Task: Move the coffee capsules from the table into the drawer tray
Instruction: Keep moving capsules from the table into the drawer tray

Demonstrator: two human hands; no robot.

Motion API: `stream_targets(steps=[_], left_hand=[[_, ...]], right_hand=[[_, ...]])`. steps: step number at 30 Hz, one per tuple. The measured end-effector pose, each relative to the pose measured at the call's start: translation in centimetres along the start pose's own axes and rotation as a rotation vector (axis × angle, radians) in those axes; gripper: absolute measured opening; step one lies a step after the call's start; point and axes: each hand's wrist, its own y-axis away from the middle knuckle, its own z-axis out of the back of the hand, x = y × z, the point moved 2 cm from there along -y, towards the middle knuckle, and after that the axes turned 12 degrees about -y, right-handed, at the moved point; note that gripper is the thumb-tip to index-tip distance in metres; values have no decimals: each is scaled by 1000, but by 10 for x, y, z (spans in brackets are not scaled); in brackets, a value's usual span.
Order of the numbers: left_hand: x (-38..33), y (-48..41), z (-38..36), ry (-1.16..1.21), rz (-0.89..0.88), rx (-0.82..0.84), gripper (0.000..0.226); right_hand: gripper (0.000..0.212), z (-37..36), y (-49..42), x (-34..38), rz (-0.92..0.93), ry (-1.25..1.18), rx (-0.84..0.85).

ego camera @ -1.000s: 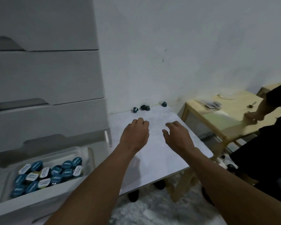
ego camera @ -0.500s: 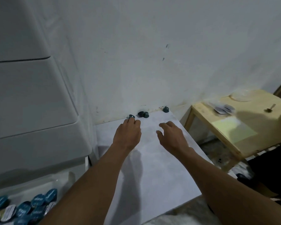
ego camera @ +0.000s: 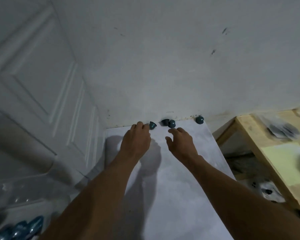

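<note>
So, both my arms are stretched out over the white tabletop [ego camera: 180, 196] toward the wall [ego camera: 163, 66]. My left hand [ego camera: 136, 142] is palm down at the back edge, fingers [ego camera: 139, 125] curled, their tips touching the leftmost teal capsule [ego camera: 152, 125] from its left side; not wrapped around it, nothing gripped. My right hand [ego camera: 181, 142] hangs just short of the middle pair, fingers loosely spread and empty. That pair is a dark capsule [ego camera: 164, 122] and a teal capsule [ego camera: 172, 123], touching each other, right against the wall. A fourth capsule [ego camera: 199, 120] sits apart near the tabletop's back right corner. More blue capsules [ego camera: 19, 229] lie in the drawer tray [ego camera: 10, 210] at lower left, blurred. White drawer fronts [ego camera: 42, 84] fill the left side. A wooden side table [ego camera: 274, 161] stands to the right with a pale yellow sheet [ego camera: 284, 163] and some blurred items on it.
</note>
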Motion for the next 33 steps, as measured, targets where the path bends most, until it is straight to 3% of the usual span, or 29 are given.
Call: stream_targets(steps=[10,22,26,33], left_hand=[[-11,-43,-56,143,214,92,27],[-11,-88,-104,227,158,115,24],[-11,-89,-114,245,153,153,21],[-8,-88,-112,251,178,178,18]], right_hand=[[33,-37,-73,-29,-43,-99,14],[28,-64,-118,-57,-114,-128,-20],[13,-68,-119,-61,-119,-144,-35],[16,-70,-114,-63,-99,-160,-55]])
